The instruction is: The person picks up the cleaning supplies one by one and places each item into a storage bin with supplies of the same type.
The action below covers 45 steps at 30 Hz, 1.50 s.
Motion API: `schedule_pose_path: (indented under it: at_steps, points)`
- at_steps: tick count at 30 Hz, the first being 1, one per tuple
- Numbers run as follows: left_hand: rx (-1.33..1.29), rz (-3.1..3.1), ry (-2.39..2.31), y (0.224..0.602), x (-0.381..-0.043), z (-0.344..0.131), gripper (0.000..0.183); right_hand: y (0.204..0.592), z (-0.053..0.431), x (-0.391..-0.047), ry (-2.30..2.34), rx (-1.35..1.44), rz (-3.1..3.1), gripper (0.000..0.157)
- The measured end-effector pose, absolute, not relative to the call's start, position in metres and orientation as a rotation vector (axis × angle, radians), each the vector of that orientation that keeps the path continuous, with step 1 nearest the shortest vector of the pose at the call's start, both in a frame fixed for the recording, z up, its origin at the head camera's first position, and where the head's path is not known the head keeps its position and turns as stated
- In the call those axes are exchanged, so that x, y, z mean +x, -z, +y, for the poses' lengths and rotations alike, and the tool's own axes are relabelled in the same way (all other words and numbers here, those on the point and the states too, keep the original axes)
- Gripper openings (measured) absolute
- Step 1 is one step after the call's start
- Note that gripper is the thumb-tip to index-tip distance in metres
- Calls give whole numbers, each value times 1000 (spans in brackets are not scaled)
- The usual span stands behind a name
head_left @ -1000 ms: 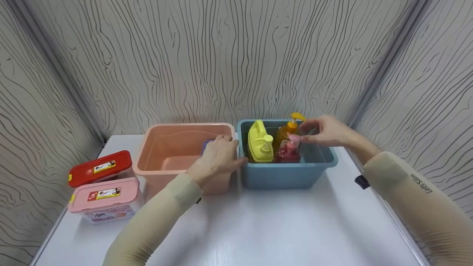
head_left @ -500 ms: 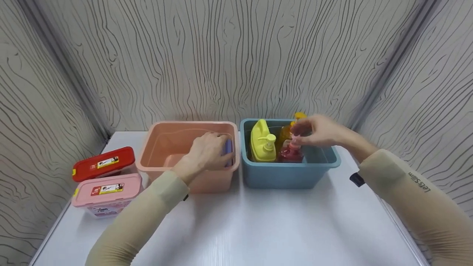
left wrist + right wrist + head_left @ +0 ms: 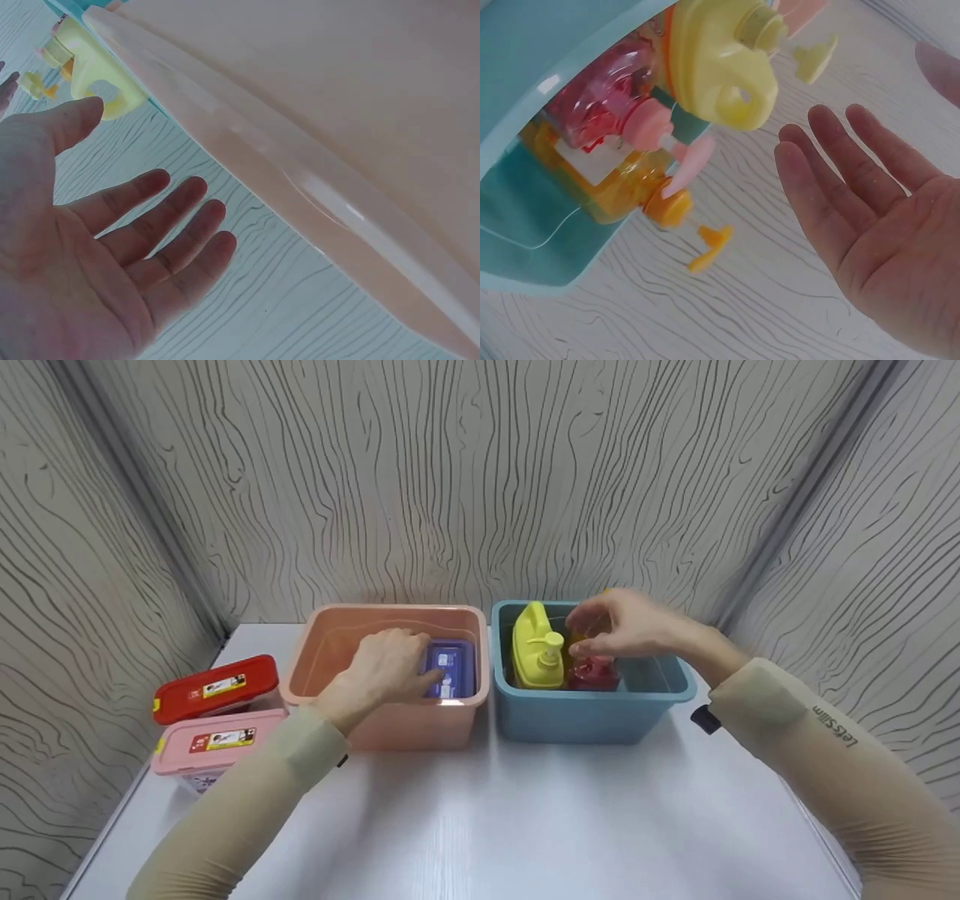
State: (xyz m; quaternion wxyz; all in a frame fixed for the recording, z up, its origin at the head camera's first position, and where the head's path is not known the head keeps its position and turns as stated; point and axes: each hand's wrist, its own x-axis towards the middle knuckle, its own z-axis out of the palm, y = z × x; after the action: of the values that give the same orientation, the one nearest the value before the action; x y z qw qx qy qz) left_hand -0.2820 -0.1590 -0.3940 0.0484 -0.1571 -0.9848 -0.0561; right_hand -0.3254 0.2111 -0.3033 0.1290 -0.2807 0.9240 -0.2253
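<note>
My left hand [image 3: 379,671] hovers over the peach bin [image 3: 330,613], its fingers relaxed and apart with nothing in them in the left wrist view. A blue lidded box [image 3: 459,658] stands at the right end inside that bin, partly behind my fingers. Above the blue bin [image 3: 570,720], my right hand [image 3: 630,622] is loosely spread and holds nothing. Below and beside it are a yellow jug-shaped pump bottle [image 3: 536,660], a red pump bottle with a pink pump [image 3: 646,124] and an orange pump bottle [image 3: 667,202]. In the head view my right hand hides most of the orange one.
Left of the peach bin lie a red-lidded tub [image 3: 217,688] and a pink-lidded tub [image 3: 217,741], side by side on the white table [image 3: 480,825]. Wood-patterned panels [image 3: 450,480] enclose the back and both sides. Both bins stand close together near the back panel.
My left hand has moved left off the blue box, which now shows its top and sits at the bin's right end. My right hand has shifted left, over the pump bottles.
</note>
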Motion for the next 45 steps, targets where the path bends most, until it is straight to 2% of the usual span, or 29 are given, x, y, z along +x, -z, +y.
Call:
schedule_pose_path:
  at_steps: [5,14,23,33,40,45]
  points:
    - [-465,-2981,231,392,-281,-171,43,304,198,-320,673,-859,2675,53]
    - [-394,-3004,351,395,-272,-192,55,316,166,-310,619,-963,2671,53]
    - [-377,-2994,353,397,-267,-203,49,329,146,-299,595,-912,2658,57]
    - [-280,-3029,402,399,-262,-219,59,348,127,-296,585,-1025,2600,71]
    - [-267,-2983,370,404,-258,-234,60,360,116,-292,534,-986,2592,86]
    - [-272,-2954,355,408,-253,-247,61,368,110,-290,537,-965,2586,91]
